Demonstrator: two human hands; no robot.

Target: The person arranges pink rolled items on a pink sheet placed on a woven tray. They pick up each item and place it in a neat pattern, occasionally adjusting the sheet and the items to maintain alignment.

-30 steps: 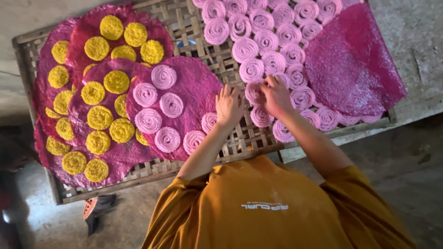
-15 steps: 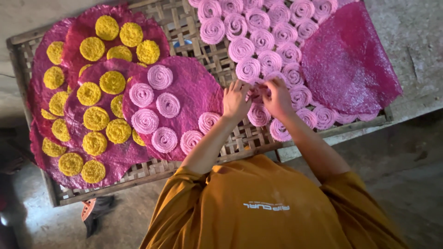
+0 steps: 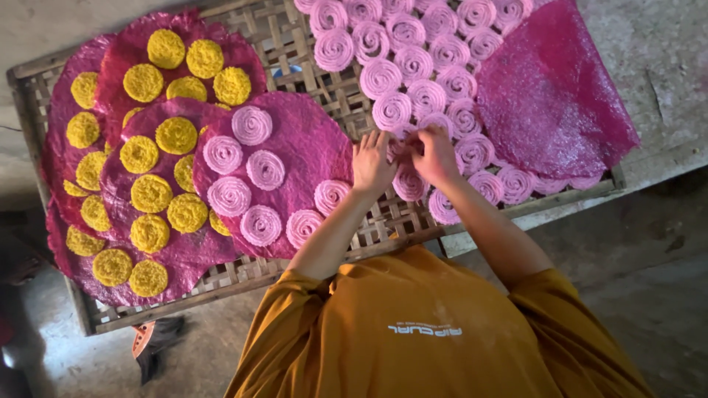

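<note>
A woven bamboo tray (image 3: 317, 88) carries round magenta sheets and coiled discs. My left hand (image 3: 372, 166) and my right hand (image 3: 436, 156) meet near the tray's front middle, fingertips together on one pink spiral disc (image 3: 404, 147) at the edge of a dense cluster of pink spirals (image 3: 413, 66). More pink spirals (image 3: 228, 195) lie on a round magenta sheet (image 3: 310, 147) just left of my left hand. Yellow coiled discs (image 3: 151, 193) cover the magenta sheets at the far left. My fingers hide part of the held disc.
A large bare magenta sheet (image 3: 549, 103) lies at the tray's right end. The tray rests on a grey concrete surface (image 3: 664, 66) with a ledge on the right. A sandal (image 3: 151, 343) lies on the ground below the tray's left corner.
My left hand has slid right from the bare weave and my right hand has shifted slightly left, so both now meet on one pink spiral. The view has drifted a little.
</note>
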